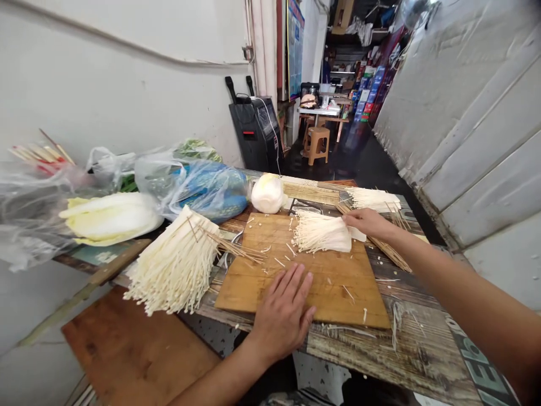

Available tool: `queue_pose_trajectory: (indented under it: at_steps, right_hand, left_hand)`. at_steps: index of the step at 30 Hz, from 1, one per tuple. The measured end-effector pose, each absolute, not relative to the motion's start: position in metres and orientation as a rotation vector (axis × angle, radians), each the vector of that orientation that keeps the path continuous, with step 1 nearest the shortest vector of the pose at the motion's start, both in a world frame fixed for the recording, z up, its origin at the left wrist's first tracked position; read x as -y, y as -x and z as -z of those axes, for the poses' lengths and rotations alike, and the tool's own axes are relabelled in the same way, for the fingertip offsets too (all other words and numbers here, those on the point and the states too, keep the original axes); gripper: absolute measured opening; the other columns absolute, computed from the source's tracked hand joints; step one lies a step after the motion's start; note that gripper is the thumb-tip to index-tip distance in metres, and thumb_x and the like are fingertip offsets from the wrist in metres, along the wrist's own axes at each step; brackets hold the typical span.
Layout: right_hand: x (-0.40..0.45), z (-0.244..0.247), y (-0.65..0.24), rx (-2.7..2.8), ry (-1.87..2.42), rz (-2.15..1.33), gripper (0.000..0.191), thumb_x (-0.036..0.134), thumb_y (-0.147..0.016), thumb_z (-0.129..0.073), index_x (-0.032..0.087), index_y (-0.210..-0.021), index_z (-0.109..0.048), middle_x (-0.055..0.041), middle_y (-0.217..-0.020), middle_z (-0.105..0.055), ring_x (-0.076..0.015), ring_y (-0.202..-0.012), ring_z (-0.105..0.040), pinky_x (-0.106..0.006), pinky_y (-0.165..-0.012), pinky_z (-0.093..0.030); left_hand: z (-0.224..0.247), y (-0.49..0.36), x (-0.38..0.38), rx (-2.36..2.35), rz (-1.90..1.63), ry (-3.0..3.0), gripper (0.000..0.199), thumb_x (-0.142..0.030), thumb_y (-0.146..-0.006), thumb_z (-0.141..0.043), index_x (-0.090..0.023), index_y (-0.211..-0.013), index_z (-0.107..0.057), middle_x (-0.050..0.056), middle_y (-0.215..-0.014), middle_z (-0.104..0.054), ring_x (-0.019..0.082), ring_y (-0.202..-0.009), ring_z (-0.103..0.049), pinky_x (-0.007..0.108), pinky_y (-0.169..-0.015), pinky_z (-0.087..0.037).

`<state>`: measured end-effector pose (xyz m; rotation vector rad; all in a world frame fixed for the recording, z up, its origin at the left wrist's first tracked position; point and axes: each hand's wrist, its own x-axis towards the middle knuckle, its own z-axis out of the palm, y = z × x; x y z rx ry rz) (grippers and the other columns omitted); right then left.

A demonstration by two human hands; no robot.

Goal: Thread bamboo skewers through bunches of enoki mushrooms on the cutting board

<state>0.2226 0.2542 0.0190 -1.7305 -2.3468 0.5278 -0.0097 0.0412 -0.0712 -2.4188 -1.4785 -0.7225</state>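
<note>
My left hand lies flat, fingers apart, on the near edge of a wooden cutting board. My right hand reaches to the board's far right corner and grips the base of a bunch of enoki mushrooms lying on the board. A large pile of skewered enoki mushrooms sits left of the board, its bamboo skewers pointing toward the board. Another enoki bunch lies beyond my right hand. Loose mushroom strands are scattered over the board.
A napa cabbage, plastic bags of vegetables and a white wrapped bundle line the table's far side. Loose bamboo skewers lie right of the board. A black speaker and a stool stand in the passage beyond.
</note>
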Motion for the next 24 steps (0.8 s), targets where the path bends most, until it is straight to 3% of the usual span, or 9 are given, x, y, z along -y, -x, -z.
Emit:
queue_pose_trajectory:
  at_steps: [5,10,15,18,21,24]
  right_hand:
    - [-0.257,-0.001,-0.214,2.155,1.744,-0.571,0.026,0.035,-0.077,-0.063,0.015,-0.092,-0.071,-0.0069,-0.09,-0.071,-0.0202,-0.085,-0.063,-0.029,-0.077,-0.045]
    - [-0.241,-0.012,-0.211,2.012,1.623,-0.574,0.018,0.03,-0.071,-0.066,0.016,-0.082,-0.065,-0.0045,-0.087,-0.068,-0.0184,-0.085,-0.06,-0.031,-0.082,-0.045]
    - [-0.189,-0.031,-0.208,1.681,1.331,-1.032,0.03,0.039,-0.064,-0.076,0.019,-0.081,-0.06,0.0007,-0.072,-0.062,-0.0121,-0.066,-0.056,-0.027,-0.067,-0.049]
    - [-0.149,-0.022,-0.208,1.298,1.253,-1.291,0.036,0.04,-0.057,-0.083,0.021,-0.077,-0.061,0.0018,-0.076,-0.062,-0.0106,-0.068,-0.058,-0.025,-0.068,-0.054]
    - [-0.116,0.003,-0.213,0.982,1.324,-1.538,0.033,0.038,-0.054,-0.085,0.022,-0.073,-0.063,-0.0009,-0.084,-0.068,-0.013,-0.072,-0.063,-0.026,-0.07,-0.056]
    - [-0.098,0.023,-0.224,1.029,1.492,-1.625,0.027,0.044,-0.06,-0.08,0.025,-0.071,-0.063,-0.0044,-0.077,-0.07,-0.0191,-0.067,-0.065,-0.03,-0.057,-0.055]
  left_hand:
    - [0.07,0.01,-0.04,1.456,0.762,2.44,0.053,-0.036,-0.094,-0.046,-0.012,-0.141,-0.046,0.012,-0.149,-0.042,0.024,-0.14,-0.035,0.039,-0.113,-0.031]
    - [0.07,0.011,-0.04,1.434,0.818,2.463,0.053,-0.033,-0.093,-0.048,-0.011,-0.141,-0.045,0.013,-0.148,-0.043,0.025,-0.139,-0.036,0.042,-0.112,-0.033]
    - [0.07,0.014,-0.038,1.37,0.983,2.455,0.055,-0.019,-0.089,-0.049,-0.007,-0.142,-0.038,0.019,-0.149,-0.039,0.026,-0.143,-0.029,0.045,-0.114,-0.032]
    - [0.071,0.015,-0.031,1.29,1.147,2.405,0.061,-0.011,-0.086,-0.05,-0.006,-0.144,-0.032,0.022,-0.15,-0.034,0.029,-0.143,-0.027,0.048,-0.113,-0.032]
    - [0.073,0.014,-0.022,1.203,1.227,2.342,0.068,-0.009,-0.083,-0.052,-0.007,-0.147,-0.029,0.021,-0.153,-0.029,0.032,-0.142,-0.03,0.052,-0.113,-0.031]
    - [0.073,0.013,-0.018,1.177,1.237,2.261,0.068,-0.011,-0.082,-0.052,-0.01,-0.147,-0.031,0.019,-0.152,-0.033,0.032,-0.139,-0.035,0.055,-0.115,-0.025]
